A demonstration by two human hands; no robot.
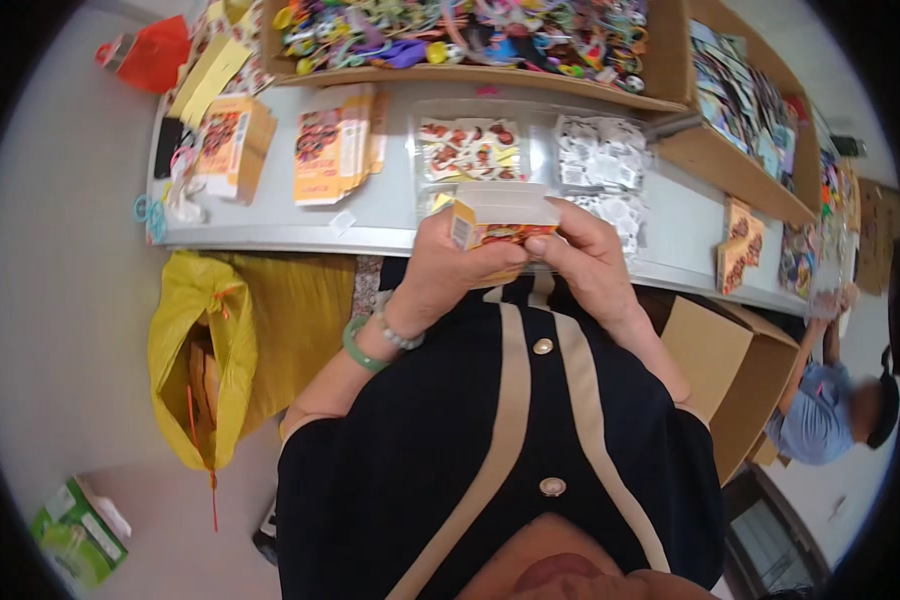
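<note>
In front of my chest, at the table's near edge, I hold a small orange printed carton (510, 232) with its pale top flaps raised. My left hand (438, 262) grips its left side, the thumb across the front. My right hand (595, 258) closes on the right side with its thumb by the printed face. What the carton contains is hidden from me. Just beyond my hands lies a clear plastic tray (538, 150). It bears colourful printed packets (470, 146) on the left and black-and-white packets (602, 152) on the right.
Stacks of flat orange cartons (332, 150) lie left. A cardboard box of small colourful toys (450, 40) stands behind, another with packets (740, 110) at right. Filled cartons (738, 245) lie right. A yellow sack (205, 350) and open box (715, 370) sit below; a co-worker (825, 410) is far right.
</note>
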